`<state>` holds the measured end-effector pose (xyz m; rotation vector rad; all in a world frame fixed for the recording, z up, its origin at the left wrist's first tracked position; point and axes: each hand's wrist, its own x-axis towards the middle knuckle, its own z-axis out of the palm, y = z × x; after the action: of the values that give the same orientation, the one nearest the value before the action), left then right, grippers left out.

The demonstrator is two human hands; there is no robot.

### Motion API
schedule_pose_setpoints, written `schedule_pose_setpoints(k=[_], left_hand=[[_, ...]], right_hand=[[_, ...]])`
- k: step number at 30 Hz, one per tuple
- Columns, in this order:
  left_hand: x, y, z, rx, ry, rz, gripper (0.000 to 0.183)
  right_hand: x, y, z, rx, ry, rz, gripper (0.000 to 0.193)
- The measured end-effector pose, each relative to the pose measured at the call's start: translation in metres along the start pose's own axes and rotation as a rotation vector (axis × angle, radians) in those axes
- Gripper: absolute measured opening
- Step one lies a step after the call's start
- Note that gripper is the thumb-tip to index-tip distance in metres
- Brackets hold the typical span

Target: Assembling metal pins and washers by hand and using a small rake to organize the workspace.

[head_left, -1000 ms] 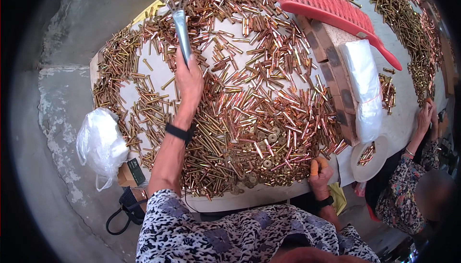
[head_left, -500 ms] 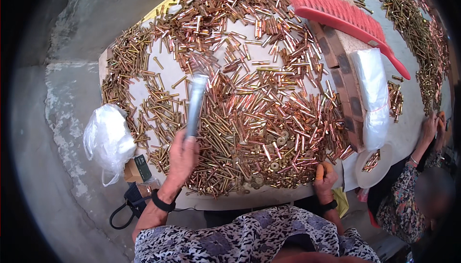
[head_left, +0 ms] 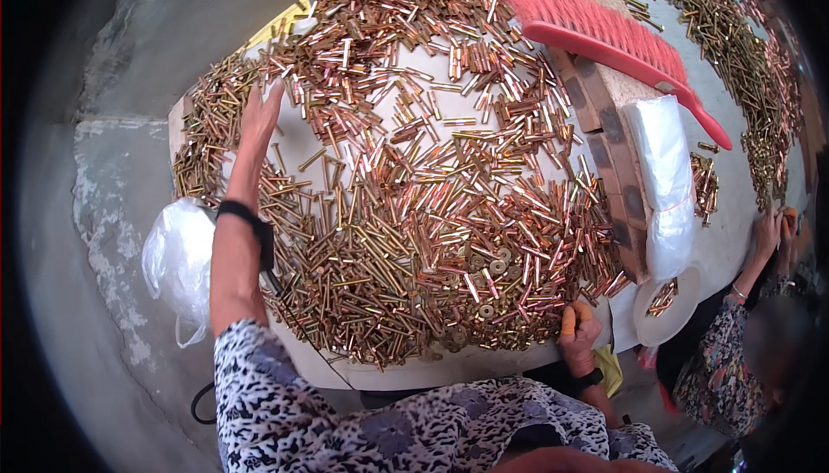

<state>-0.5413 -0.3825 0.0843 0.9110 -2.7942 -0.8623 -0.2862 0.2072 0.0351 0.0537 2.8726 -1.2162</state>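
My left hand reaches out over the far left part of the bolt heap, its fingers stretched and apart, tips among the bolts. Nothing shows in it. My right hand rests at the table's near edge, fingers curled in, with orange covers on some fingertips. Anything inside that hand is hidden. Beside it lies a cluster of small nuts and washers. Brass-coloured bolts are spread over the table in front of me, with copper-toned sleeved bolts thicker towards the right.
A red brush lies on a row of bricks, beside a bundle of clear plastic bags. Further right are a white dish, another bolt heap and a co-worker's hands. A white plastic bag sits left of the table.
My left hand has swung from the middle of the heap to the far left. The long grey, blurred piece it held is out of sight. My right hand stays at the edge.
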Motion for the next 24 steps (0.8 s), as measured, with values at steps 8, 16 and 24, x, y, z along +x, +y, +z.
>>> schedule_pose_setpoints(k=[8,16,24], left_hand=[[0.071,-0.001,0.091,-0.067,0.222,-0.037,0.099],[0.03,0.085,0.134,-0.104,0.016,0.671,0.069],[-0.131,0.163,0.124,0.127,-0.512,0.522,0.066]], right_hand=[[0.001,-0.007,0.002,-0.034,0.01,0.012,0.012],[-0.001,-0.016,0.009,-0.053,0.035,0.068,0.013],[0.009,-0.022,-0.004,-0.072,0.009,0.008,0.017]])
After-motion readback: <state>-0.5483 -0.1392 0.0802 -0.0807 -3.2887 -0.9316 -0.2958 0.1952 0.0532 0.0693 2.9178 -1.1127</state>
